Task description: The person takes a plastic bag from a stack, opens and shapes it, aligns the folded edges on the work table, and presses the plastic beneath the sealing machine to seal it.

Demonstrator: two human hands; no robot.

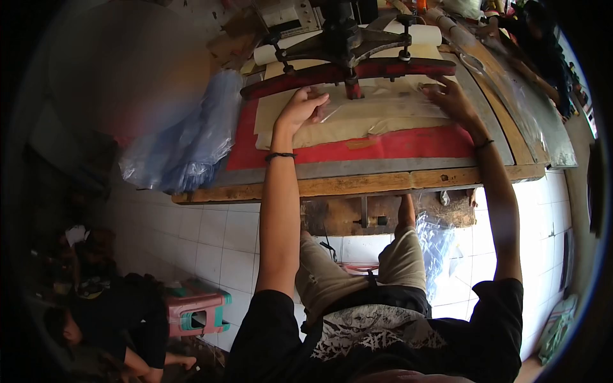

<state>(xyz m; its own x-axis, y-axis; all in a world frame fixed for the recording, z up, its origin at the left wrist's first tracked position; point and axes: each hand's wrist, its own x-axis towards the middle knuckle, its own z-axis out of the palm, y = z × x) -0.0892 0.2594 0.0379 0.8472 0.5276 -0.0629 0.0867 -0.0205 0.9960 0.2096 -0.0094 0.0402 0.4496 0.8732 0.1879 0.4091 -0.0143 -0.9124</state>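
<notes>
left hand (302, 107) — fingers curled, by clear plastic (396, 105) | right hand (449, 101) — near its other end | tan sheet (306, 133) over red sheet (415, 145) | red press bar (287, 80) above | plastic bundle (191, 143) at left

The left arm (279, 217) reaches nearly straight forward; the left hand (304, 107) turns inward at the wrist (281, 135), fingers half curled; the right arm (501, 191) slants inward; the right hand (450, 101) angles toward the left, fingers bent.

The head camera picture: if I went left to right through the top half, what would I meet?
Shiny plastic bundle → left hand → right hand → person in dark clothes.
</notes>
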